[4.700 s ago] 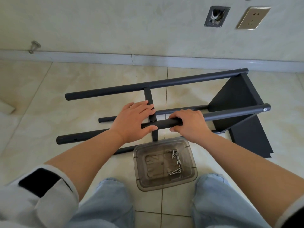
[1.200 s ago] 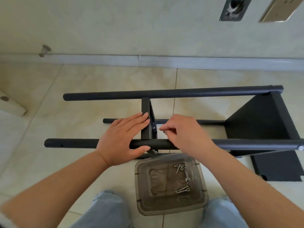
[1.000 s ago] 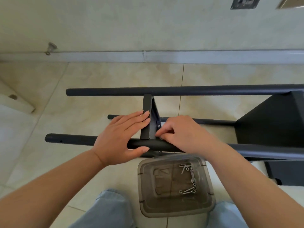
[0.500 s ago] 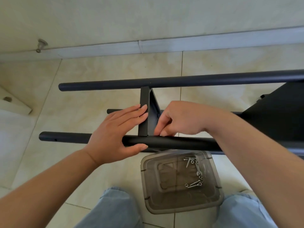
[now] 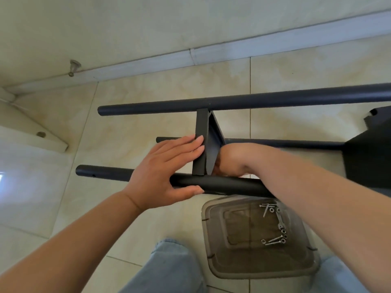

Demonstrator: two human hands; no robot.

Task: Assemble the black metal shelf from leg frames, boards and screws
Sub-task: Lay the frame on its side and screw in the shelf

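The black metal shelf frame lies on its side on the tiled floor. My left hand (image 5: 165, 172) rests on its near leg tube (image 5: 228, 186), straight fingers against the short crossbar (image 5: 200, 140), thumb under the tube. My right hand (image 5: 234, 159) reaches down just right of the crossbar, behind the near tube; its fingertips are hidden. The far leg tube (image 5: 275, 100) runs parallel behind. A black board (image 5: 370, 161) is fitted between the legs at the right. Several silver screws (image 5: 275, 225) lie in a clear plastic tray (image 5: 213, 250) below the near tube.
A lower leg tube (image 5: 285, 142) lies close to the floor behind my right hand. The wall skirting (image 5: 211, 56) runs along the back, with a door stop (image 5: 74, 66) at the left. A pale panel (image 5: 31, 134) lies at the left. My jeans-clad knee (image 5: 169, 267) sits beside the tray.
My right hand has left the near tube and gone down beside the crossbar, fingers pinched there half a second ago and now hidden. My left hand stayed put. The view tilted.
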